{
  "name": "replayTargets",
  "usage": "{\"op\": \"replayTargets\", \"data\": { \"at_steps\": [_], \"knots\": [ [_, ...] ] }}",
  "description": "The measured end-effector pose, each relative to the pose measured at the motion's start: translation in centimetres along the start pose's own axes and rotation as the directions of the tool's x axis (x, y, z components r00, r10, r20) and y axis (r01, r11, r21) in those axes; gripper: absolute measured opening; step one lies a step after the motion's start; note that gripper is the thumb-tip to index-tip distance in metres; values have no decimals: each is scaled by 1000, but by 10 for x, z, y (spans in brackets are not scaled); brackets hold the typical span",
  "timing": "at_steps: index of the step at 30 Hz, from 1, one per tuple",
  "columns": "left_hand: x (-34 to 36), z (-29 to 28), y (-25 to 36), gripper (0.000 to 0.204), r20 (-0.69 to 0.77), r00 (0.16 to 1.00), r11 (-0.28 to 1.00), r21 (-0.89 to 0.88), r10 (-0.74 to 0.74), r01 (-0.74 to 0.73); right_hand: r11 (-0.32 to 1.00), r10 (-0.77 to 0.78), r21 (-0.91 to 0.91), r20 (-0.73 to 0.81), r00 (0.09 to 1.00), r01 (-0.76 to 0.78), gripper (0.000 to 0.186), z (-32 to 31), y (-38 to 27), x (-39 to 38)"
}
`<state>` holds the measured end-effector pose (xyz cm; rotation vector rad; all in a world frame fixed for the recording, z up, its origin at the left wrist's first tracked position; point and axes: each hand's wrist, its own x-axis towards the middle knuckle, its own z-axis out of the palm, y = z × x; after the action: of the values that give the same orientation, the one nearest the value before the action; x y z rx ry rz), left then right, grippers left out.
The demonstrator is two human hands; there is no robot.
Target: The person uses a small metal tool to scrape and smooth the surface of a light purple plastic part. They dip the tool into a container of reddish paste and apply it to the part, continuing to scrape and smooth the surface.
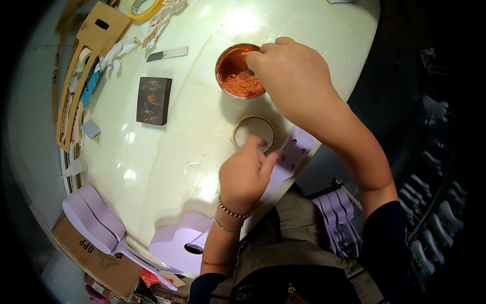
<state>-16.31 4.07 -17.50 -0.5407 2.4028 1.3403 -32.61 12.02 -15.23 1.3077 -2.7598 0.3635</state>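
An open can of orange, paste-like filler [245,85] stands on the pale table. My right hand [293,76] reaches over the can's right rim with its fingers closed, and what they grip is hidden. Below the can lies a round piece with a cream rim [237,124], a lid or a tape roll. Over its lower edge hovers my left hand [246,172], thumb and forefinger apart, tips slightly blurred, holding nothing visible. A lilac ukulele [172,240] lies by the near edge under my left forearm, its perforated headstock [295,147] showing to the right of my left hand.
A dark box [153,101] and a flat scraper blade [168,53] lie left of the can. Farther left are a wooden template [101,38], yellow tape [144,10] and a grey block [90,129]. Another lilac ukulele [96,218] rests at the lower left above a cardboard box [96,258].
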Motion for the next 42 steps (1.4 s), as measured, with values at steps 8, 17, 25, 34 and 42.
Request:
{"op": "replayTargets", "data": {
  "at_steps": [8, 17, 25, 34, 42],
  "knots": [
    [51, -8, 6, 85, -467, 884, 887, -417, -21, -199, 998, -52, 40, 225, 973, 44, 8, 8, -13, 30],
    [71, 4, -14, 77, -406, 914, 763, -588, 7, -267, 992, -106, -55, 89, 990, 112, 7, 35, -11, 29],
    [73, 4, 0, 70, -341, 938, 415, -863, -62, -287, 974, -40, -217, 115, 993, 65, 7, 38, -19, 24],
    [77, 12, -7, 70, -373, 928, 447, -832, -9, -330, 987, -28, -152, 143, 989, 50, 8, 36, -17, 28],
    [75, 11, 0, 72, -339, 941, 336, -888, -16, -314, 997, 74, -38, 174, 982, -68, 7, -1, -2, 22]
  ]
}}
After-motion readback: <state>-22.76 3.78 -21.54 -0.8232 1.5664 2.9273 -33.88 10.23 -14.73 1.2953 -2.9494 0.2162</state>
